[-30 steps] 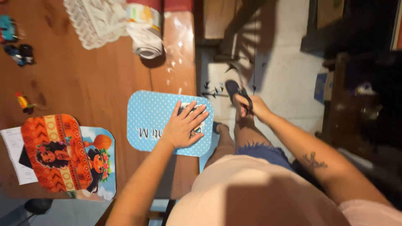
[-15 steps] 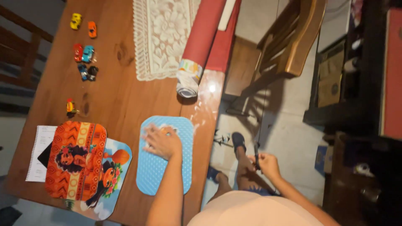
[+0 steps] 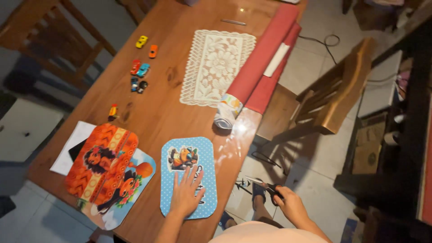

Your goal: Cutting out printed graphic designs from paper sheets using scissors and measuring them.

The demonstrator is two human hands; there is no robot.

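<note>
My left hand (image 3: 186,193) lies flat, fingers spread, on the lower half of a blue dotted placemat (image 3: 189,162) with a cartoon picture, near the front edge of the wooden table (image 3: 162,108). My right hand (image 3: 290,204) hangs off the table's right side over the floor, closed around black-handled scissors (image 3: 267,186) whose blades point left. A red roll (image 3: 261,67) with a clear film sheet (image 3: 236,139) running from it lies along the table's right edge.
Two orange cartoon placemats (image 3: 108,175) overlap at the front left, over white paper (image 3: 74,148). A lace doily (image 3: 216,65) and several toy cars (image 3: 139,72) sit farther back. A wooden chair (image 3: 333,99) stands to the right, another chair (image 3: 49,40) at the far left.
The view has swung up and back over the table. My left hand slid to the lower part of the blue placemat. My right hand rose from my foot, holding scissors.
</note>
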